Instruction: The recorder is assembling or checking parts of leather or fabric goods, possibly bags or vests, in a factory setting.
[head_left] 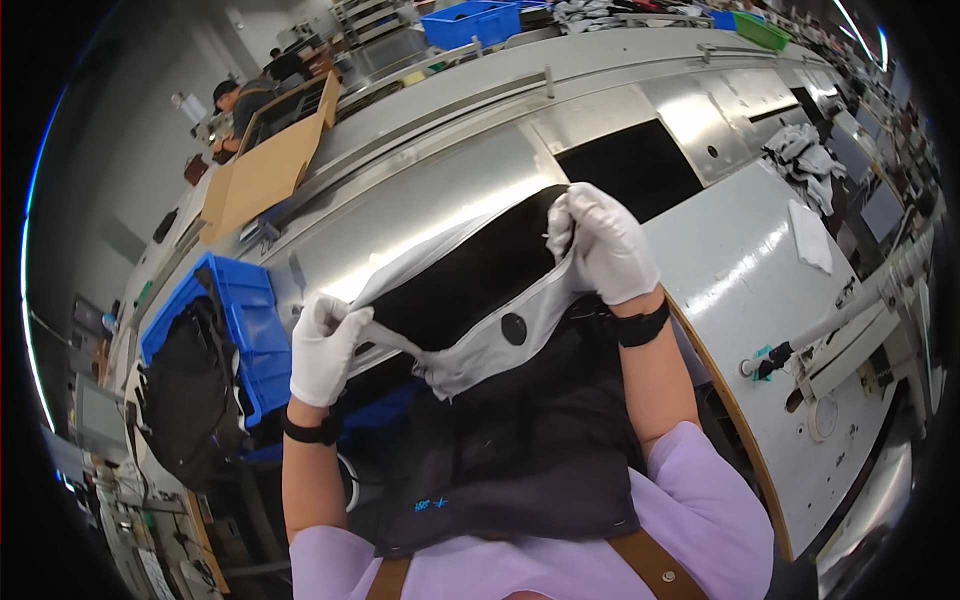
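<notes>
A piece of grey and black fabric (555, 320) is stretched between my two hands, above my dark apron. Its black panel spans the middle, and a small black oval patch (514, 329) sits on the grey lower band. My left hand (325, 355), in a white glove, pinches the grey edge at the left end. Higher up at the right, my right hand (608, 245), gloved in white too, grips the upper corner with its fingers closed. Between the hands, the grey band sags and bunches up.
At left, a blue crate (262, 345) stands by a heap of black fabric (185, 390). Beyond it lies an open cardboard box (265, 185), with a person (245, 100) behind. On the right, a sewing machine (850, 355) stands on a pale table (735, 270). White fabric pieces (803, 165) lie farther back.
</notes>
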